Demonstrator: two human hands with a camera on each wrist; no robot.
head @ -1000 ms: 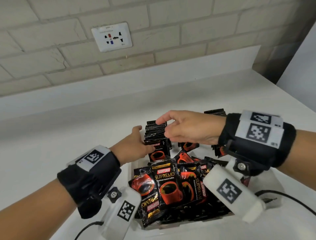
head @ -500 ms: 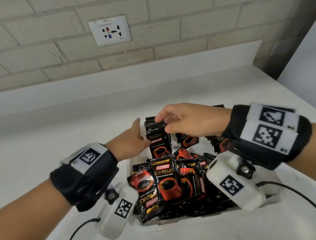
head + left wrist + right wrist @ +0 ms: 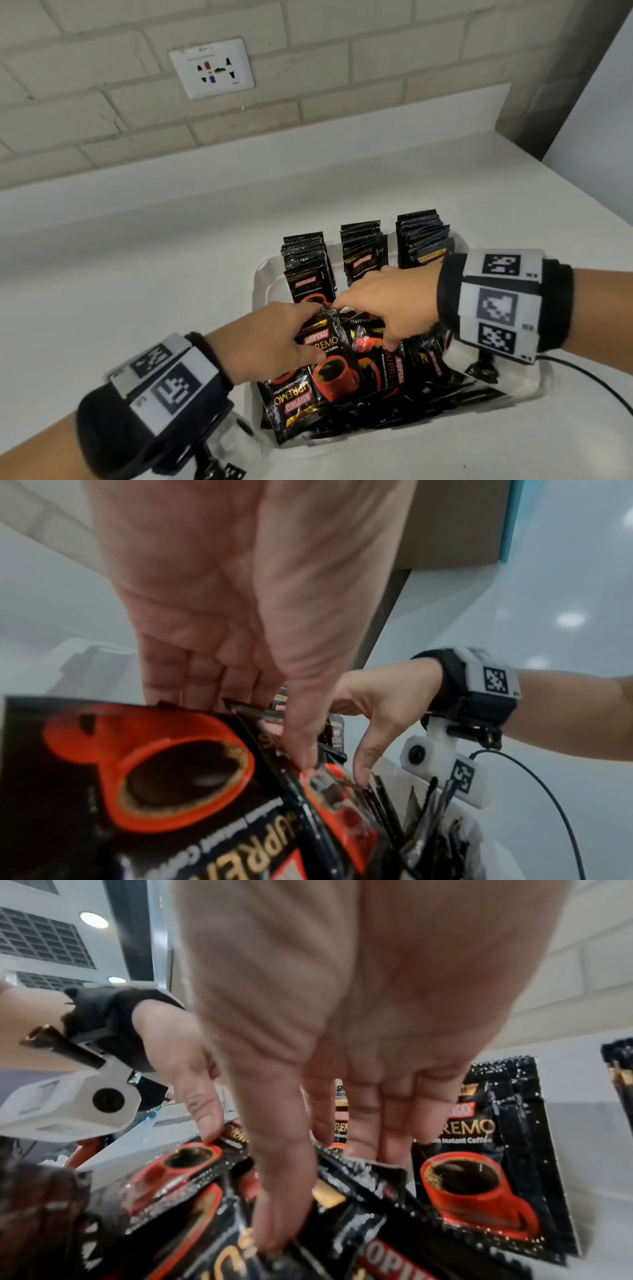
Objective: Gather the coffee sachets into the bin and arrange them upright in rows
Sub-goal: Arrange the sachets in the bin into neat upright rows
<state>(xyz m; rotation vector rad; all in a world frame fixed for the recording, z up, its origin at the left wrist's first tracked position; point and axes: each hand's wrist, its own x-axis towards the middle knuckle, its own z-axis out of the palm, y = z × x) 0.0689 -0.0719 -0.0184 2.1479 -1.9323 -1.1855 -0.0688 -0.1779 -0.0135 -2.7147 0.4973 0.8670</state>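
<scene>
A white bin (image 3: 263,287) holds black Kopiko coffee sachets. Three upright rows (image 3: 363,251) stand along its far side, and a loose pile (image 3: 421,370) fills the near part. My left hand (image 3: 313,334) pinches one loose sachet (image 3: 337,375) by its top, thumb on the printed face, fingers behind it. In the left wrist view that sachet (image 3: 171,777) fills the lower left under the left hand (image 3: 253,723). My right hand (image 3: 371,323) reaches down into the pile just right of it. The right wrist view shows the right hand (image 3: 325,1188) pinching a pile sachet (image 3: 346,1218), thumb in front.
The bin sits on a white counter (image 3: 137,274) against a brick wall with a power socket (image 3: 212,68). A black cable (image 3: 589,383) trails off to the right of the bin. A dark gap and a white panel stand at the far right.
Both hands have left the top of the back-left upright row and come down toward me into the loose pile. The left hand now holds a loose sachet.
</scene>
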